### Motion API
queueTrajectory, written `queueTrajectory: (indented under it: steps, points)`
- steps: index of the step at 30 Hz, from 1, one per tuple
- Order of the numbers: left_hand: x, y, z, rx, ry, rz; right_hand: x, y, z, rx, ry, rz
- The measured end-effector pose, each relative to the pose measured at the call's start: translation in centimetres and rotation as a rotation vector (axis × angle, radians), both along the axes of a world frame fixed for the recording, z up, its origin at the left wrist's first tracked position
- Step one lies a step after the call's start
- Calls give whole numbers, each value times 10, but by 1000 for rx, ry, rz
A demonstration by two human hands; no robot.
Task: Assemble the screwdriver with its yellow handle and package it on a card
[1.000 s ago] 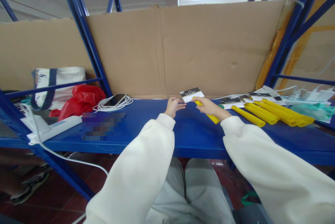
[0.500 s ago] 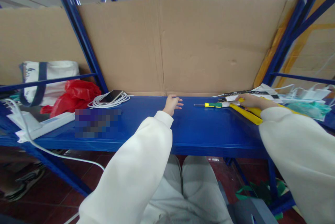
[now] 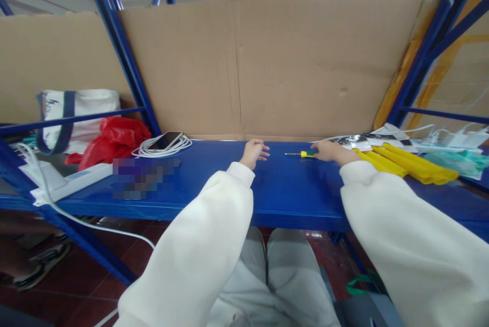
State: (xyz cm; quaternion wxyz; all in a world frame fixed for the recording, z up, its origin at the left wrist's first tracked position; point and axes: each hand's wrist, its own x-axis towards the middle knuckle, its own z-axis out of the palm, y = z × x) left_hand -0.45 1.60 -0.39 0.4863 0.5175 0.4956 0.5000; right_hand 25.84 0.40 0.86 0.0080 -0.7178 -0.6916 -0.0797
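Note:
My left hand (image 3: 255, 154) hovers near the middle of the blue shelf (image 3: 225, 184) with its fingers apart and nothing in them. My right hand (image 3: 329, 152) reaches down over the handle of a small screwdriver (image 3: 306, 154) with a green and yellow handle. The thin metal shaft points left. My fingers bend around the back of the handle and hide part of it. Right of this hand lie long yellow pieces (image 3: 416, 161), side by side, partly behind my sleeve; their kind is unclear.
A phone (image 3: 167, 140) rests on a coiled white cable (image 3: 153, 150) at the left. Near it are a red plastic bag (image 3: 118, 138), a white power strip (image 3: 80, 182) and a blurred patch. Cardboard (image 3: 290, 67) stands behind; blue posts (image 3: 128, 57) flank the shelf.
My right hand has left the yellow pieces and moved left to the screwdriver handle. The yellow pieces now lie further right, side by side. My left hand has hardly moved.

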Motion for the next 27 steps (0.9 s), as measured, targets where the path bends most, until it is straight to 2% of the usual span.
queueTrajectory:
  steps: [3,7,13,17,19,22,25,27]
  points:
    - [0,1,-1,24,55,-30,-28,-1,-3,-84,12,-12]
    - [2,2,-3,91,262,-64,-42,-7,-11,-38,-17,-44]
    - [5,-13,-7,471,989,-154,-47,-21,-13,23,-51,-93]
    - [-3,-30,0,470,1368,-161,-47,-24,-11,11,28,-176]
    - [-16,-32,7,423,1477,-107,-46,-23,-11,17,59,-199]
    - [-47,-27,21,321,1531,117,-43,-20,-11,31,83,-213]
    - [-85,-15,31,171,1475,391,-39,-16,-12,77,95,-208]
    - [-109,-7,31,50,1375,494,-36,-13,-13,105,102,-200]
